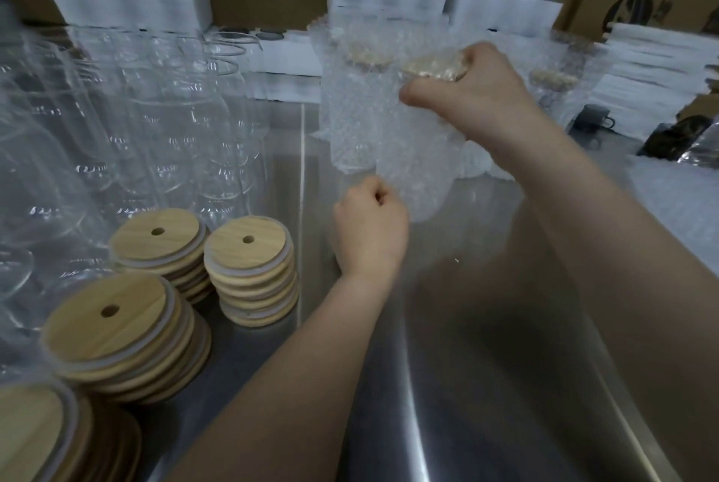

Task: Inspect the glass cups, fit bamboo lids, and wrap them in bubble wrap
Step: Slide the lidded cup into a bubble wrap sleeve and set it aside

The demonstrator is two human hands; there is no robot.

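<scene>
right hand point(478, 92) clamped round top of wrapped cup point(412, 147), fingers curled over its bamboo lid point(432, 67) under the wrap, cup held up off steel table point(486, 365). left hand point(369, 225) just below, fingers curled, pinching loose bottom edge of bubble wrap point(412, 194). bare glass cups point(167, 112) + lid stacks point(249, 271) off to left.

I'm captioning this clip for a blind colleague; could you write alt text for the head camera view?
A right hand grips the lidded top of a cup wrapped in bubble wrap above a steel table, while the left hand pinches the wrap's lower edge. Bare glass cups and stacks of bamboo lids stand at left.
</scene>
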